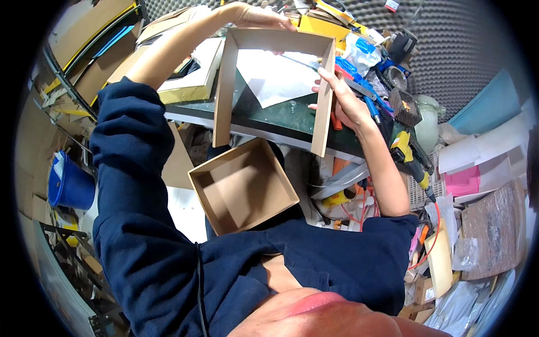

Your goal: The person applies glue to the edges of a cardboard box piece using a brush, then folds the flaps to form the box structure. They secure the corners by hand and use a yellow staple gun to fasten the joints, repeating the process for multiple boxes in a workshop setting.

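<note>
I hold a large brown cardboard box part point(222, 95) with thin walls and an open face, tilted up over the green mat point(281, 115). My left hand point(259, 17) rests on its far top edge. Gripping its right wall is my right hand point(338, 96), thumb inside and fingers outside. A white paper sheet point(275, 78) shows through the open middle. Below it, a smaller open brown cardboard box point(242, 186) sits on my lap, empty and touched by neither hand. Both arms wear dark blue sleeves.
Tools crowd the table's right side: blue-handled tools point(365, 92) and a yellow and black power tool point(405, 147). A blue bucket point(68, 182) stands on the floor at left. Cardboard sheets point(95, 28) lie at the back left, pink and white sheets point(466, 177) at right.
</note>
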